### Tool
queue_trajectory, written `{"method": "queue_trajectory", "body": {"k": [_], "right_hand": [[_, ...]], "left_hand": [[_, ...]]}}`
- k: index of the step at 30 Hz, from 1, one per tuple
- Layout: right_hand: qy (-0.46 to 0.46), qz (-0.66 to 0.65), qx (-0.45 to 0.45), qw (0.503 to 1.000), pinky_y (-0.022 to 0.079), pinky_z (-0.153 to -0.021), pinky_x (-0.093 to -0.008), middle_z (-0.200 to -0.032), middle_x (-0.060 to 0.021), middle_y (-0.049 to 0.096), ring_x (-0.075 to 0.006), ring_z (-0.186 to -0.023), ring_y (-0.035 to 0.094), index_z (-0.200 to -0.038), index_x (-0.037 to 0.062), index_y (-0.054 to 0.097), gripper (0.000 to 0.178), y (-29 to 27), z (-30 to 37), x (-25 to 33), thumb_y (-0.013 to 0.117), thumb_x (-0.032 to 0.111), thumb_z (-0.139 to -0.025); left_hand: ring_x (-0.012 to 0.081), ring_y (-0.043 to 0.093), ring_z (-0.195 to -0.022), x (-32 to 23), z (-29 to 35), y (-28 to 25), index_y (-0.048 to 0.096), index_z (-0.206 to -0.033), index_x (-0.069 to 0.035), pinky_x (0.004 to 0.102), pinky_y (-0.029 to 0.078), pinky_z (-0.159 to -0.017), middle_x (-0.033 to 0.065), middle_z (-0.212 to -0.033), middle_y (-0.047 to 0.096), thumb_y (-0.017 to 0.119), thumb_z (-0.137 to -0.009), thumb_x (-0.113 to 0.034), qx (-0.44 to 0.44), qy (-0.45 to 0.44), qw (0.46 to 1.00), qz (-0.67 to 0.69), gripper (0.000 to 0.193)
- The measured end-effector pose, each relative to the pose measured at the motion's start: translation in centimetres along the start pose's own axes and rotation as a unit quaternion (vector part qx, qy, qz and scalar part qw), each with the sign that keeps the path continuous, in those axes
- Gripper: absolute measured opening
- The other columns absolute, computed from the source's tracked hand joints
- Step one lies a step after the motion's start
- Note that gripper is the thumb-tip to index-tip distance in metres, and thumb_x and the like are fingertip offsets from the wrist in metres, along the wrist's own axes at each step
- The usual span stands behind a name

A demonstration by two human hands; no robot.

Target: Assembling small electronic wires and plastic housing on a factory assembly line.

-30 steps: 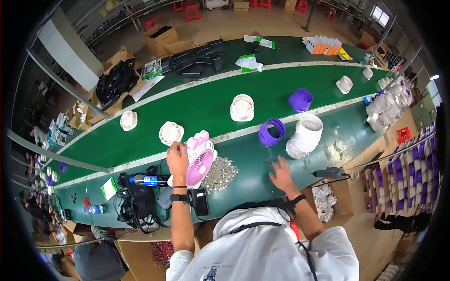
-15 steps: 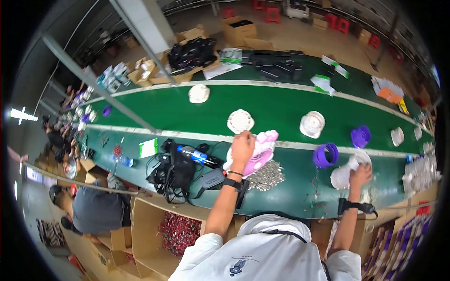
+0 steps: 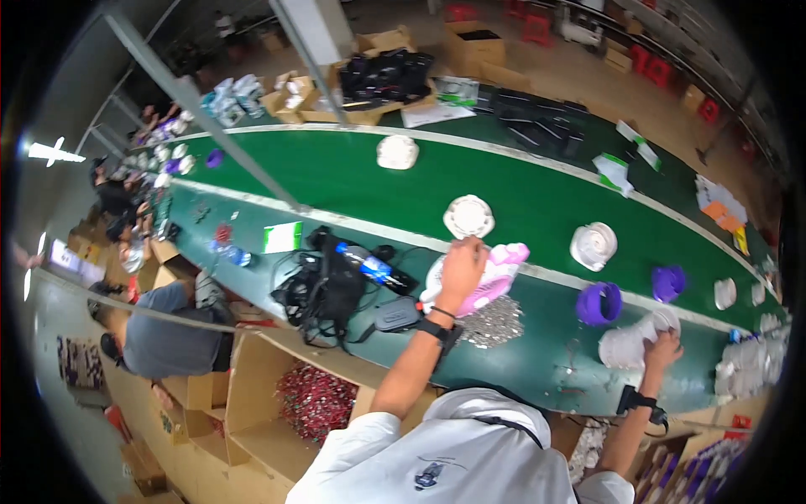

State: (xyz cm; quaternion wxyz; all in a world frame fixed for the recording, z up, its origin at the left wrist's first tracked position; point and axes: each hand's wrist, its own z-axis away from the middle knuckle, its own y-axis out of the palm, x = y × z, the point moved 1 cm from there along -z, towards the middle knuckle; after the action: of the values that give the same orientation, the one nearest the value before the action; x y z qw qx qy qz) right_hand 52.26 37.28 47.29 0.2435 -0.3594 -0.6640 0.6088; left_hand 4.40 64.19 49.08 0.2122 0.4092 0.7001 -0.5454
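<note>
My left hand (image 3: 463,267) reaches to the near edge of the green belt, its fingers closed at the rim of a white round plastic part (image 3: 468,217). Beside and partly under that hand lies a white and pink plastic piece with a slotted grille (image 3: 487,290). A pile of small silvery metal pieces (image 3: 491,323) is spread next to it. Over on the right, my right hand (image 3: 662,349) grips a whitish, see-through cup-shaped plastic part (image 3: 623,346), lying tilted on the bench; its fingertips are partly hidden. Two purple rings (image 3: 599,303) (image 3: 668,284) stand close by.
More white parts (image 3: 594,246) (image 3: 397,152) sit on the belt (image 3: 336,168). To the left lie a black bag (image 3: 340,290), a bottle (image 3: 374,269) and a grey case (image 3: 396,314). A carton of red pieces (image 3: 315,403) stands below; a co-worker (image 3: 172,328) sits at left.
The whole view has shifted and tilted, so the bench appears moved right and lower on the right side. Both hands keep their places at the same parts.
</note>
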Motion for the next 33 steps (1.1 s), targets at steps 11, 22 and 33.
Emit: {"method": "queue_trajectory", "body": {"k": [11,22,33], "right_hand": [[-0.075,-0.105,-0.12,0.984,0.022,-0.116,-0.0593,-0.128,-0.0086,0.061,-0.029,-0.129,0.053,-0.113,0.01,0.067,0.033,-8.7,2.6,5.7,0.073,0.012,-0.081],[-0.442,-0.384,-0.021,0.81,0.042,-0.107,-0.0486,-0.1,-0.0165,0.071,-0.0352,-0.101,0.065,-0.106,0.0017,0.068,0.016,-6.1,-1.0,28.4,0.065,0.009,-0.092],[-0.653,-0.292,0.035,0.698,0.044,-0.102,-0.0392,-0.097,-0.0068,0.072,-0.0262,-0.102,0.067,-0.105,0.0096,0.068,0.021,4.1,-2.4,45.4,0.061,0.008,-0.085]], "left_hand": [[0.0395,0.064,-0.089,-0.2,0.0,-1.1,0.065,-0.093,-0.003,0.0497,0.05,-0.077,0.0169,-0.091,0.069,0.058,-0.093,-0.018,0.028,-0.03,0.998,-0.038,0.016],[0.0396,0.062,-0.087,-0.5,0.1,-1.2,0.064,-0.093,-0.001,0.0485,0.05,-0.075,0.0164,-0.089,0.068,0.06,-0.092,-0.012,0.021,-0.039,0.998,-0.035,0.011],[0.0384,0.063,-0.084,-0.7,-0.2,-1.3,0.065,-0.092,-0.003,0.0476,0.051,-0.074,0.0162,-0.088,0.066,0.063,-0.087,-0.01,0.022,-0.076,0.996,-0.034,0.009]]}}
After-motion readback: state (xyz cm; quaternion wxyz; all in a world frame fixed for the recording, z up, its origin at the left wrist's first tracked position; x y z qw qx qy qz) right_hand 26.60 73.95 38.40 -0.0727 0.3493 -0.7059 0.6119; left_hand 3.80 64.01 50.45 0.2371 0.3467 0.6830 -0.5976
